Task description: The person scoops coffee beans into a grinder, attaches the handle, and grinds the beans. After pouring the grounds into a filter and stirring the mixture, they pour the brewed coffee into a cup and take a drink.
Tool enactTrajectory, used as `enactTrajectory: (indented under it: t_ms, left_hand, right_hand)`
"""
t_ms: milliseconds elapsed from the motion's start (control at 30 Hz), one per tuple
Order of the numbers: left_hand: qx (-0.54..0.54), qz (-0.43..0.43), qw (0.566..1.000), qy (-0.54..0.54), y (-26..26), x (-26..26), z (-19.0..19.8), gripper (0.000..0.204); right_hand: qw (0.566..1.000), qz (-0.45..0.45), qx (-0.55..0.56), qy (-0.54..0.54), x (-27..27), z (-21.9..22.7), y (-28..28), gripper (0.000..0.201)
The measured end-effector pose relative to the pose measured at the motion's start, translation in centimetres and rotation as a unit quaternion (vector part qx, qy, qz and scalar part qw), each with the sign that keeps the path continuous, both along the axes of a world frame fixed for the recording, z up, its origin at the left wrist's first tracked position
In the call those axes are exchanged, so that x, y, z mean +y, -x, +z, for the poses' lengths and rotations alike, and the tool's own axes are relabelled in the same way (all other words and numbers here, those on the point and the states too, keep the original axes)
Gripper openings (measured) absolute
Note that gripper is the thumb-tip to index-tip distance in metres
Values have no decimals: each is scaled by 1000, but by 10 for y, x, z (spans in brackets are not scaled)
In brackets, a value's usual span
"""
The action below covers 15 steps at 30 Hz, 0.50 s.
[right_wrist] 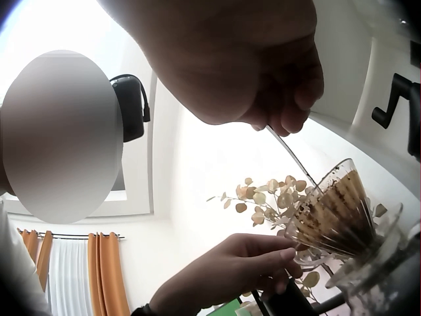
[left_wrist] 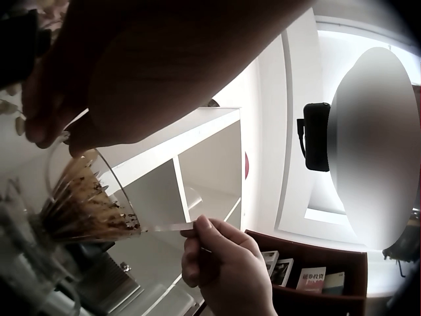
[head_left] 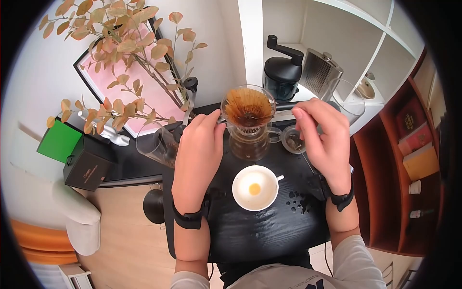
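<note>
A glass dripper with a brown-stained filter [head_left: 248, 107] sits on a glass server [head_left: 249, 147]. My left hand [head_left: 197, 156] pinches the dripper's small handle at its left side. From the right, my right hand [head_left: 327, 144] pinches a thin stirring tool, whose far end reaches into the filter. Seen from the left wrist, the tool [left_wrist: 168, 228] meets the filter's edge [left_wrist: 89, 204], and my right hand [left_wrist: 227, 270] grips its end. In the right wrist view dark grounds cling to the filter [right_wrist: 339, 214]; my left hand [right_wrist: 230, 270] holds the handle. Exactly how deep the tip goes is hidden.
On the black table a white cup [head_left: 255, 188] with a yellow spot inside stands in front of the server. A small round glass vessel [head_left: 292, 139] is to the right, with water drops nearer me. Tall glasses [head_left: 156, 144] [head_left: 345, 102] flank both hands; a black-topped grinder [head_left: 283, 72] stands behind.
</note>
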<state>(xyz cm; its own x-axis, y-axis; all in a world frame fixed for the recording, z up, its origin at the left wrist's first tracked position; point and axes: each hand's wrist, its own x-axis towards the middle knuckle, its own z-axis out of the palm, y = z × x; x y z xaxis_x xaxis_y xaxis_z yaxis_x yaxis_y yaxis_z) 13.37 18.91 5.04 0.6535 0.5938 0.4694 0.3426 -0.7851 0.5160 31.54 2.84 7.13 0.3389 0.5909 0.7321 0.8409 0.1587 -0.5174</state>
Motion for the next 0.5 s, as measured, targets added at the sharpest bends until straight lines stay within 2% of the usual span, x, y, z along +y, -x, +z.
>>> enactTrajectory:
  t_ms: [267,333,500]
  left_hand:
    - [-19,-7,999,34,-4,6,-5,16]
    - [-18,-11,1000,-1,-3,8,-6,16]
    - [-18,-8,999,25,-4,5,0,15]
  right_hand:
    - [999,19,39,9,6,-6,-9,4]
    - [1000,1,17,14,7,-5,-11,4]
    - [1000,-13,-3,-16,13,-7,-13,4]
